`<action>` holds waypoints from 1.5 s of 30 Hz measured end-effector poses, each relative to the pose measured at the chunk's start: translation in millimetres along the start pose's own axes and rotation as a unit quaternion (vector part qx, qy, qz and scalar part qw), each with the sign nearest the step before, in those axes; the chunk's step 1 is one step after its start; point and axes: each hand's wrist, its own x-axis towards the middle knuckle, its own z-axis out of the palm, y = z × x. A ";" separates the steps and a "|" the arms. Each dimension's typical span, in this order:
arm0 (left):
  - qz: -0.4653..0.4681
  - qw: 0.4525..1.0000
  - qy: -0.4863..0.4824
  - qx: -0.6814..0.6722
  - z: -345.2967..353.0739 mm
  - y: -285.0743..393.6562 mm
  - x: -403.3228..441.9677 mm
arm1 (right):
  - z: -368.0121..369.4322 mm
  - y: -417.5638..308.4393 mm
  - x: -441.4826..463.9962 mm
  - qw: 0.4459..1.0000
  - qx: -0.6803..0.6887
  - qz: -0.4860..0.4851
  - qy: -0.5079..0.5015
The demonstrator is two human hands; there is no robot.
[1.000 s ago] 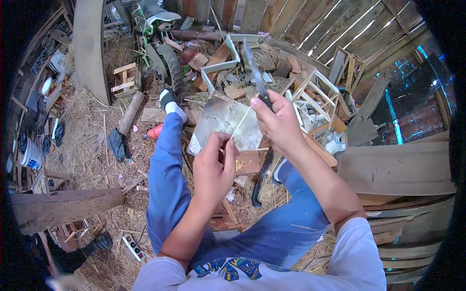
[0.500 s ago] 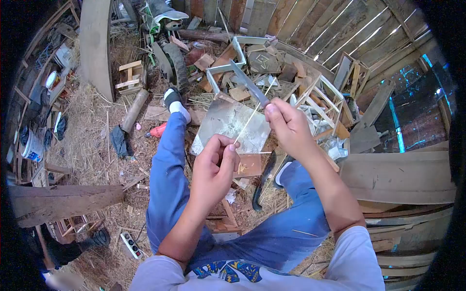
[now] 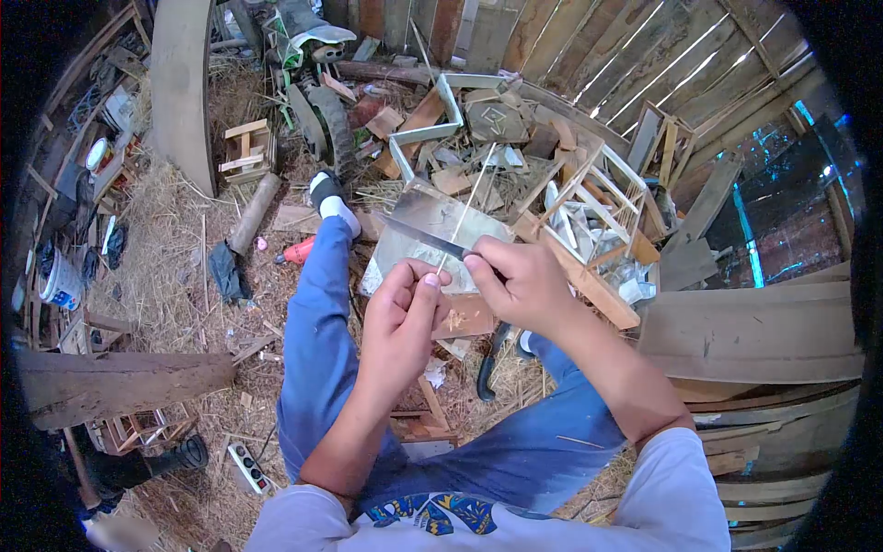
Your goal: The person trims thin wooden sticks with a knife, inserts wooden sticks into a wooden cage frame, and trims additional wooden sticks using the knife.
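Observation:
My left hand [image 3: 405, 308] pinches a thin pale wooden stick [image 3: 472, 198] near its lower end, and the stick slants up and away from me. In my right hand [image 3: 517, 281] is a knife [image 3: 423, 236], its dark handle mostly covered by my fingers. The blade points left and lies across the stick just above my left fingertips. Whether the edge touches the wood I cannot tell. Below both hands are a grey, stained square board [image 3: 395, 262] and a small brown wood piece [image 3: 467, 317] with shavings on it.
A larger dark-handled blade [image 3: 492, 363] lies between my legs. Wood scraps and white frames [image 3: 428, 133] are heaped ahead, beside a motorcycle wheel [image 3: 329, 129]. A red tool [image 3: 296, 251] rests by my left foot, and a power strip [image 3: 248, 467] sits lower left.
My right hand has come down and left, and the knife has swung from pointing up and away to lying across the stick. The stick now stands steeper.

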 end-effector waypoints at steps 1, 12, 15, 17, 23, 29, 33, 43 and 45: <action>-0.001 1.000 0.000 0.001 -0.9 1.9 0.1 | -1.5 -1.9 2.2 1.000 0.016 0.020 0.003; -0.027 0.999 0.033 0.017 0.8 6.1 -3.7 | 3.3 0.8 5.7 0.998 0.039 0.039 0.026; -0.009 0.999 0.028 0.033 -4.1 4.0 -1.8 | -2.7 5.4 9.5 0.992 0.073 0.104 0.000; -0.009 0.999 0.032 0.037 -4.1 2.0 -3.7 | 2.2 4.9 4.1 0.992 0.063 0.106 -0.005; 0.024 0.997 0.057 0.051 -4.2 2.9 1.7 | -2.2 5.1 7.7 0.994 0.048 0.092 -0.020; 0.028 0.996 0.060 0.054 -12.6 -2.0 6.0 | 16.5 -0.4 -1.9 0.997 0.052 0.040 -0.040; 0.029 0.996 0.060 0.057 -10.8 0.4 4.5 | 12.3 0.2 3.2 0.994 0.046 0.092 -0.043; 0.034 0.996 0.053 0.062 -6.9 0.4 2.4 | 9.9 4.0 4.8 0.999 0.019 0.028 -0.010; 0.022 0.998 0.048 0.036 -9.1 -0.9 3.4 | 8.9 2.4 5.0 0.999 0.021 0.015 -0.025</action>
